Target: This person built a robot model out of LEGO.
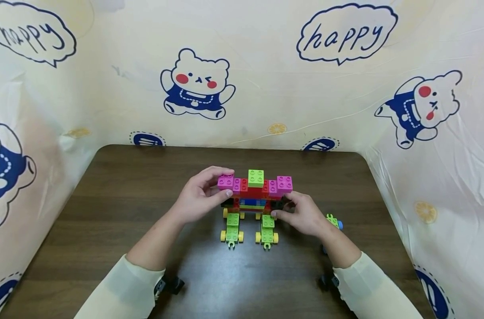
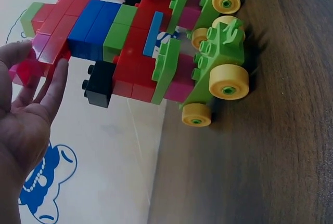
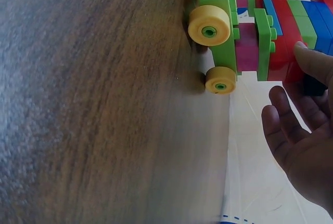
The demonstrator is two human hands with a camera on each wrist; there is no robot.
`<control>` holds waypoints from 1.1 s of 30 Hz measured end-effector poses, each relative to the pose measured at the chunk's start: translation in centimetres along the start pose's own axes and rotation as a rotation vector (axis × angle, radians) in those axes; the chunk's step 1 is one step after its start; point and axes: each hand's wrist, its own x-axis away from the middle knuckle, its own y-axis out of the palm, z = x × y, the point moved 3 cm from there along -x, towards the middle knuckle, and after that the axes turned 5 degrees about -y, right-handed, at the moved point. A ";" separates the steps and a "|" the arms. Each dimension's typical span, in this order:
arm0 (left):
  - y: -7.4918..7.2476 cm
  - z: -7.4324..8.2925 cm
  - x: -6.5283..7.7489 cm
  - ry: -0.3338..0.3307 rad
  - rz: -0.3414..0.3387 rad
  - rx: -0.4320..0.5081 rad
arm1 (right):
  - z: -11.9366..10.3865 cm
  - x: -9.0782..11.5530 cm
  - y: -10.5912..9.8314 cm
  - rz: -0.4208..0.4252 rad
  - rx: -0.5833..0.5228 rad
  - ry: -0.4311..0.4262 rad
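Observation:
A toy-brick figure (image 1: 255,192) stands upright mid-table on two green wheeled bases (image 1: 232,226) with yellow wheels (image 2: 229,81). Its wide upper row is red and pink, topped by a light green brick (image 1: 255,178); blue, green and red bricks (image 3: 289,21) form the body below. My left hand (image 1: 198,195) pinches the pink brick (image 1: 226,182) at the left end of that row, thumb in front. Lower on the opposite side, my right hand (image 1: 301,212) grips the body beside a black brick, its thumb against red in the right wrist view. Its fingertips are partly hidden in the head view.
Partly behind the right forearm lies another green brick piece (image 1: 332,220) with a blue part. The brown wooden table (image 1: 118,190) ends at a printed cloth (image 1: 257,97) behind and at both sides. Dark wrist devices (image 1: 174,285) sit near both cuffs.

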 end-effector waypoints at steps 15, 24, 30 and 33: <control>-0.2 0.3 0.0 -0.013 0.010 -0.026 | 0.0 0.0 -0.2 0.002 0.014 -0.001; -0.3 -0.3 -0.1 -0.038 -0.017 -0.046 | -0.1 0.0 -0.2 -0.005 0.009 -0.004; -0.5 -1.4 0.4 -0.078 -0.013 -0.022 | 0.2 0.0 -0.1 -0.014 -0.003 0.006; -0.7 -2.4 0.9 -0.080 0.004 -0.071 | 0.1 0.1 -0.1 -0.014 -0.008 0.006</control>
